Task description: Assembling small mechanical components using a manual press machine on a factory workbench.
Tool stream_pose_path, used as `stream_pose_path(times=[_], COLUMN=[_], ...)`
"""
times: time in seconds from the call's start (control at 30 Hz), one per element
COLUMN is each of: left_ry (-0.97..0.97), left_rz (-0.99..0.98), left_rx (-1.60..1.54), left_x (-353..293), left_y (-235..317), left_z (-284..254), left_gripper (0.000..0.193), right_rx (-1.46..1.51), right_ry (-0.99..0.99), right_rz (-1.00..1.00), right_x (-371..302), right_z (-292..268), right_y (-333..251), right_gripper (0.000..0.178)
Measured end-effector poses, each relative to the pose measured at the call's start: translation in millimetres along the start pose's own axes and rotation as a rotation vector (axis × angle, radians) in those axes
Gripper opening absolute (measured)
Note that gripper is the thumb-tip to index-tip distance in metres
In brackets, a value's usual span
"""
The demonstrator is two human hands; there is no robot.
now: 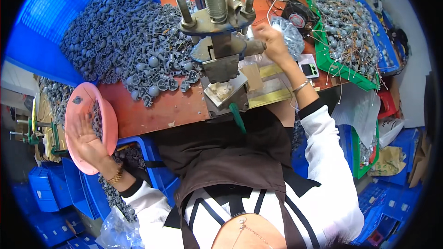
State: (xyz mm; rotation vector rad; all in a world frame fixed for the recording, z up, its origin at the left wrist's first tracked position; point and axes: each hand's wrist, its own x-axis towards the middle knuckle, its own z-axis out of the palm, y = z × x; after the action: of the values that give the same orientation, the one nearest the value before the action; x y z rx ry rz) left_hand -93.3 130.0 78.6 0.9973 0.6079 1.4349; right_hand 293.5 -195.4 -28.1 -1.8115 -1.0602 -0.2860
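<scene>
My left hand (pixel 86 140), slightly blurred, is over the pink basin (pixel 113 129) with fingers spread and nothing held. A small grey plastic part (pixel 77 99) shows at the basin's far side, by my fingertips; more grey parts are inside. My right hand (pixel 276 46) is curled beside the end of the metal press's (pixel 217 46) side shaft. Its fingers are blurred and partly hidden, so what they grip cannot be made out. Below the press head is a pale block (pixel 221 91) in a metal fixture. A green handle (pixel 237 117) sticks out under it.
Grey plastic parts (pixel 134 37) spill from a blue crate (pixel 39 50) onto the red-brown table (pixel 143 117). At right are a green tray (pixel 325 57) of wired parts, a small fan (pixel 297 18), a phone (pixel 309 69) and a clear plastic bag (pixel 288 37). Blue bins (pixel 44 189) stand lower left.
</scene>
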Motion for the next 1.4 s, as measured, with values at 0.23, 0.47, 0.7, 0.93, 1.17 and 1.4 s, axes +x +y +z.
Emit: stream_pose_path(times=[0.23,0.47,0.7,0.93,1.17,1.4], left_ry=[-0.859,-1.057,-0.850,-0.722,-0.920,-0.826], left_rz=[0.603,0.674,0.635,-0.509,0.310,0.174], left_rx=[1.088,1.293,1.209,0.293,0.678,0.602], left_x=[-86.8,-80.7,-91.3,-109.1,-165.2,-193.8], left_y=[-106.2,-157.3,-149.5,-133.2,-145.8,-166.5], left_z=[54.3,62.2,63.4,60.6,92.0,103.9], left_gripper=[0.033,0.021,0.013,0.031,0.044,0.041], right_rx=[0.533,0.903,0.289,0.968,1.124,0.943], right_ry=[0.261,0.204,-0.036,0.287,0.211,0.142], right_rz=[0.217,0.393,0.417,0.138,0.062,0.154], right_x=[34.0,20.7,-0.7,24.9,9.6,-51.3], right_z=[-46.5,-59.3,-39.6,-73.2,-72.5,-49.9], right_y=[-84.1,-70.8,-15.2,-67.6,-102.2,-137.8], right_gripper=[0.031,0.034,0.026,0.039,0.033,0.027])
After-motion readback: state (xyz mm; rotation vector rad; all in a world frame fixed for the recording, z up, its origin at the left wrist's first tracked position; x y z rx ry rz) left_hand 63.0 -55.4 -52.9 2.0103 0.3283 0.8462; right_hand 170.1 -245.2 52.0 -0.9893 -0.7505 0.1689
